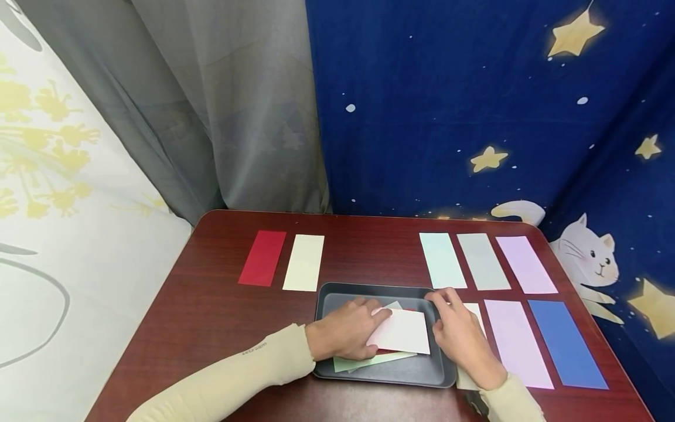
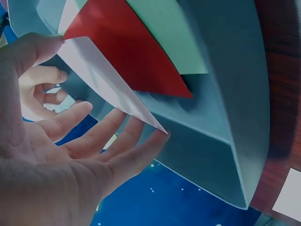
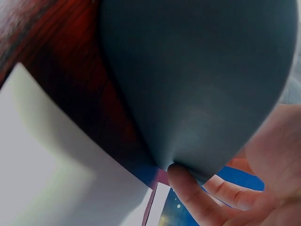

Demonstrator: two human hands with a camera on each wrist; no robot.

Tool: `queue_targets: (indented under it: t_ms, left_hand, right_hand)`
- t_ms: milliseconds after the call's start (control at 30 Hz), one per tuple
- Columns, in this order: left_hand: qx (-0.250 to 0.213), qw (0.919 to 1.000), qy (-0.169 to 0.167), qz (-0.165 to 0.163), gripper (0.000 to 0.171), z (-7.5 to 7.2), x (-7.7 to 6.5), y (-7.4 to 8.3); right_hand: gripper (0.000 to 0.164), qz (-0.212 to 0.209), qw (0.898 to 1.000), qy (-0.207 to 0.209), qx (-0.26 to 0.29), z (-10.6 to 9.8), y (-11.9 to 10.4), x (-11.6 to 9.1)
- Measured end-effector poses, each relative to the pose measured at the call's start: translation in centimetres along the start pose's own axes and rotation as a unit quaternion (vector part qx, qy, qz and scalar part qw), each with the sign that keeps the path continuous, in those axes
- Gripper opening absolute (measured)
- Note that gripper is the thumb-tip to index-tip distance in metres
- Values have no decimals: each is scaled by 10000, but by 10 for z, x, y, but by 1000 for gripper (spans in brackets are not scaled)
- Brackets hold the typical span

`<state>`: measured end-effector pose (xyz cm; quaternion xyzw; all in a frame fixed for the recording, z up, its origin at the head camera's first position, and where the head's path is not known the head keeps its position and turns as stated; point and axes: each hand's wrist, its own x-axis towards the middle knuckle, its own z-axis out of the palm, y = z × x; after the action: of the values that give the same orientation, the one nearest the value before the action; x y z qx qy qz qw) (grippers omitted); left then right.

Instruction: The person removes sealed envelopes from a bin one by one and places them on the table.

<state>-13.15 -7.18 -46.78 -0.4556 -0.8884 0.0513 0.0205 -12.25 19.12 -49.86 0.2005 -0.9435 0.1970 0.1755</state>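
Note:
A dark grey tray (image 1: 390, 375) sits near the table's front edge with several loose paper cards in it. My left hand (image 1: 350, 328) is over its left part and holds a pinkish-white card (image 1: 403, 331), thumb at one edge and fingertips along another in the left wrist view. Beneath that card lie a red card (image 2: 127, 47) and a light green card (image 2: 169, 35). At the tray's right side my right hand (image 1: 461, 337) grips the rim near the far corner. The right wrist view has one fingertip (image 3: 181, 176) against the tray's outer wall, other fingers beyond the rim.
Left of the tray's far side lie a red card (image 1: 262, 258) and a cream card (image 1: 303, 262). To the right are mint (image 1: 443, 261), grey (image 1: 483, 262), lilac (image 1: 526, 265) and blue (image 1: 568, 344) cards. One pale card (image 1: 474, 310) is partly under the right hand.

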Motion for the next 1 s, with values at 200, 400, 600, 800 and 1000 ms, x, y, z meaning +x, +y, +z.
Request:
queue_targets:
  t_ms: [200, 400, 600, 800, 1000]
  left_hand:
    - [-311, 9990, -214, -227, 72, -6, -4, -5]
    - [-453, 9981, -92, -414, 70, -13, -8, -14]
    - [-544, 9964, 82, -648, 70, -18, -11, -24]
    - [-506, 9957, 235, -741, 72, -19, -12, -31]
    - [-631, 9931, 313, -940, 72, -18, -14, -37]
  right_hand:
    - [54, -72, 10000, 60, 20, 0, 2, 0]
    - [55, -103, 9999, 101, 43, 0, 2, 0]
    - [56, -100, 9999, 79, 42, 0, 2, 0]
    - [55, -89, 9999, 66, 57, 0, 2, 0]
    - [55, -117, 9999, 104, 63, 1, 3, 0]
